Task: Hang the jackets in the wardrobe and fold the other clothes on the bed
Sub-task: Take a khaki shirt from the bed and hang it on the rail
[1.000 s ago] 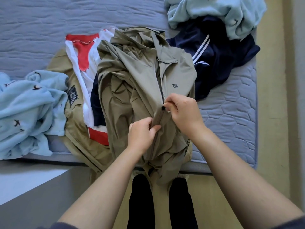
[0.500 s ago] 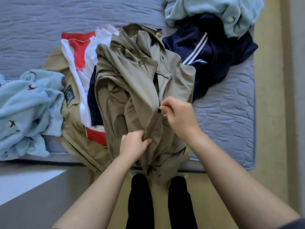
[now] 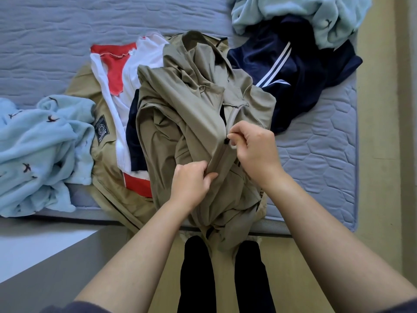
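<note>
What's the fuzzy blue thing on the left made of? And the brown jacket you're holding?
The blue garment: probably fleece; soft, fuzzy, matte pile. The khaki jacket: looks like thin woven fabric, smooth with sharp creases; cotton or synthetic, can't tell.

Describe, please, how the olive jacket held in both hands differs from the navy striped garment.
The olive jacket is plain; the navy garment bears white stripes. The left hand and right hand grip the olive jacket; the navy garment lies untouched, partly under a blue fleece. Both lie crumpled on the mattress.
</note>
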Motion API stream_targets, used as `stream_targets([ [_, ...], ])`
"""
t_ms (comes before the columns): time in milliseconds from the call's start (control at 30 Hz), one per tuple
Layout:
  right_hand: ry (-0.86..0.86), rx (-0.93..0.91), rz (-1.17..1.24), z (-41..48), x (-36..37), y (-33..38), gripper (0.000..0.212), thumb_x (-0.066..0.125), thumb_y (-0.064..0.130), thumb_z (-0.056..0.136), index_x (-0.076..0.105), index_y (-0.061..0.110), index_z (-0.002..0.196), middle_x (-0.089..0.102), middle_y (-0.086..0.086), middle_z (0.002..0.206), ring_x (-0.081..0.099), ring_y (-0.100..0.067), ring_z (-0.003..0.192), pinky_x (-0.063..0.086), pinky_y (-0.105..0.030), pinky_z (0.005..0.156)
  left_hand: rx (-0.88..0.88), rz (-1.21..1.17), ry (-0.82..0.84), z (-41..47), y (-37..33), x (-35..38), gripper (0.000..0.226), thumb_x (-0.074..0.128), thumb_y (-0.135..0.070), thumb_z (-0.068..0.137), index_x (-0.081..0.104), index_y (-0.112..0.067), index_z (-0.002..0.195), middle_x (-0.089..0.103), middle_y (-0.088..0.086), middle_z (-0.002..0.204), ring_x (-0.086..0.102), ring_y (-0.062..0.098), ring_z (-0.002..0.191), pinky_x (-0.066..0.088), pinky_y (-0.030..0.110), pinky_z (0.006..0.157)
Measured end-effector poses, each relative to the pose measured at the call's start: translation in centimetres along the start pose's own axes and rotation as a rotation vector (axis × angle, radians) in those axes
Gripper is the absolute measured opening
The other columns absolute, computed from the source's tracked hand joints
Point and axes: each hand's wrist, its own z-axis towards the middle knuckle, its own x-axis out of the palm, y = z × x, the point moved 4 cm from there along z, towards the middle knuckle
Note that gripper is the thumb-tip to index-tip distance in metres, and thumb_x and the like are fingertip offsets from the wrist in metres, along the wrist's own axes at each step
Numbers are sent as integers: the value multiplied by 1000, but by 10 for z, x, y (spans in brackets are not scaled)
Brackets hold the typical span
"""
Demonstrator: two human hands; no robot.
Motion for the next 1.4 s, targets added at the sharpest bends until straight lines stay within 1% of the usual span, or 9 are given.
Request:
stream_targets([
  [300, -18, -7, 21, 2, -5, 0, 9, 60, 7, 89, 66, 6, 82, 66, -3, 72, 61, -17, 69, 49, -36, 67, -192, 130, 219, -19, 44, 28, 27, 58, -39, 90, 49, -22, 71, 52, -7, 66, 61, 24, 81, 43, 37, 82],
  [433, -51, -8, 38, 2, -8, 3, 9, 61, 6, 88, 66, 5, 81, 65, -2, 72, 60, -16, 68, 48, -31, 65, -270, 112, 354, -4, 36, 13, 11, 56, -27, 86, 57, -17, 90, 60, -1, 84, 60, 23, 86, 47, 38, 85],
  [667, -22, -1, 31, -4, -15, 3, 7, 61, 6, 88, 66, 3, 84, 66, -3, 75, 60, -16, 70, 49, -32, 67, -91, -268, -217, 65, -29, -85, 11, 48, -10, 81, 55, -18, 83, 59, -6, 81, 55, 14, 75, 46, 28, 66],
  [867, -26, 19, 23, -9, -14, 0, 6, 62, 7, 87, 67, 5, 85, 67, -3, 76, 62, -18, 72, 50, -34, 68, 0, 76, 312, 154, -69, -58, 50, 41, -10, 88, 37, -18, 137, 51, 7, 134, 52, 25, 116, 41, 31, 89],
  [1000, -13, 39, 11, -10, -12, -2, 5, 62, 7, 87, 67, 6, 85, 66, -2, 74, 61, -19, 71, 48, -34, 68, -9, 297, 369, 157, -61, -44, 31, 35, -20, 94, 51, -8, 118, 56, 18, 119, 55, 31, 97, 38, 32, 73],
  [1100, -1, 74, 23, -16, -10, -5, 3, 63, 8, 86, 67, 9, 85, 64, 5, 73, 58, -12, 70, 44, -25, 66, 29, -3, -32, 147, -56, -70, 32, 36, -31, 97, 53, -14, 76, 59, 8, 80, 54, 23, 77, 33, 32, 66],
  [1200, 7, 161, 34, -23, -4, -4, 5, 65, 10, 86, 66, 14, 83, 55, 17, 68, 51, -1, 62, 36, -9, 62, -83, -414, -289, 123, -45, -105, 29, 55, -30, 89, 47, -22, 62, 50, -7, 61, 48, 6, 59, 37, 24, 57],
  [1333, 34, 436, 165, -30, 13, 0, 14, 61, 13, 84, 63, 23, 74, 63, 13, 65, 60, -1, 66, 43, -10, 60, -666, -1086, -154, 86, -22, -91, 15, 67, -9, 84, 58, -10, 96, 66, 7, 90, 63, 19, 86, 55, 31, 79],
  [1400, 56, 619, 244, -37, 22, -3, 15, 58, 11, 81, 63, 23, 73, 69, 6, 68, 66, -9, 71, 51, -21, 68, -868, -1339, 61, 68, -23, -81, 5, 58, -6, 90, 60, -2, 88, 68, 11, 71, 64, 20, 74, 55, 35, 78],
])
